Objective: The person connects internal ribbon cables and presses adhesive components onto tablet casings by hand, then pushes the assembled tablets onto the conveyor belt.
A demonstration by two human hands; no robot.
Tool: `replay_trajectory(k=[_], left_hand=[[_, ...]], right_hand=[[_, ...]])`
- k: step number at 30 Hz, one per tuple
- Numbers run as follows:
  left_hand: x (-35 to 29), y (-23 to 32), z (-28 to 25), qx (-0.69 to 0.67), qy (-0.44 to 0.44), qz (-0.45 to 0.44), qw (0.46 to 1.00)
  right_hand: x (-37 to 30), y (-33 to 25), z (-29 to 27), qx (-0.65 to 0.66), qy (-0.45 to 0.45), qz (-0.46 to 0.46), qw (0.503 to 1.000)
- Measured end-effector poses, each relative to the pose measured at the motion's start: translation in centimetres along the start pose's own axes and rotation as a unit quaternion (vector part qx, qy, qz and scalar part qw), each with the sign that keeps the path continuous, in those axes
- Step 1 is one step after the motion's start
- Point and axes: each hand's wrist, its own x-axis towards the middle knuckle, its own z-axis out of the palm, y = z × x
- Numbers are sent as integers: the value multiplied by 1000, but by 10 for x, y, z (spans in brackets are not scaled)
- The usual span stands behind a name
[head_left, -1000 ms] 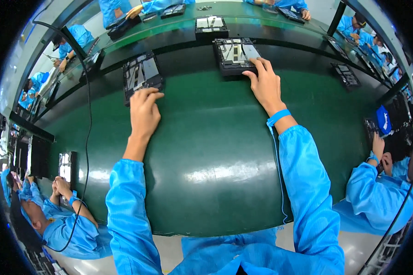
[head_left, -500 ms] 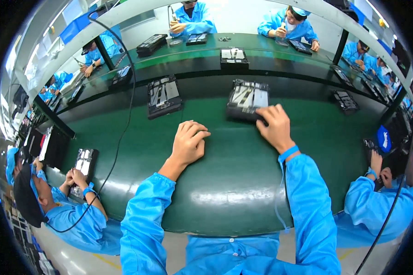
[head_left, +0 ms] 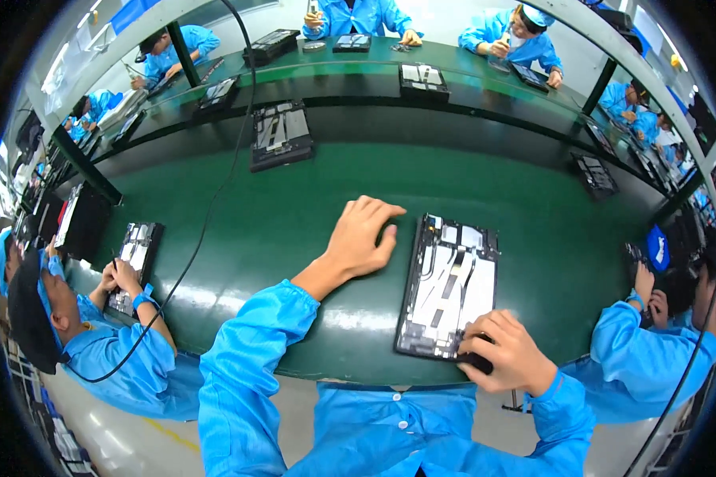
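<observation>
An opened tablet, black-framed with its pale batteries and dark ribbon cables showing, lies in front of me at the near edge of the green table, right of the middle. From above I cannot tell whether more lie under it. My right hand grips its near right corner, fingers on top and the thumb low at the edge. My left hand rests to the left of the tablet's far end, apart from it. Its fingers are loosely bent with the thumb apart, and it holds nothing.
A thick stack of opened tablets stands far left of the middle; another device lies far right. A raised shelf crosses the back. A black cable hangs at left. Co-workers sit close on both sides.
The opened tablet has come from the back of the table to the near edge with my right hand. My left hand has shifted right. The view has tilted slightly.
</observation>
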Motion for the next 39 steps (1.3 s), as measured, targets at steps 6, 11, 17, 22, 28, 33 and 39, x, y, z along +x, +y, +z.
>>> replay_trajectory(k=[6, 11, 17, 22, 28, 33, 39], left_hand=[[3, 31, 29, -53, -84, 75, 992], [0, 37, 16, -122, -145, 12, 982], [-28, 45, -16, -164, -165, -1, 973], [-27, 47, -24, -158, -193, -7, 968], [-29, 47, -26, -182, -235, 22, 954], [-27, 51, -23, -183, -259, 18, 948], [-21, 54, -21, -180, -271, 13, 946]], right_hand=[[2, 35, -21, 135, 117, 91, 980], [61, 94, -9, 78, 228, 133, 961], [87, 114, 35, 165, 83, 102, 978], [83, 103, 46, 144, 93, 116, 978], [82, 90, 30, 126, 51, 118, 984], [70, 89, 33, 105, 89, 82, 987], [65, 85, 25, 95, 23, 114, 989]])
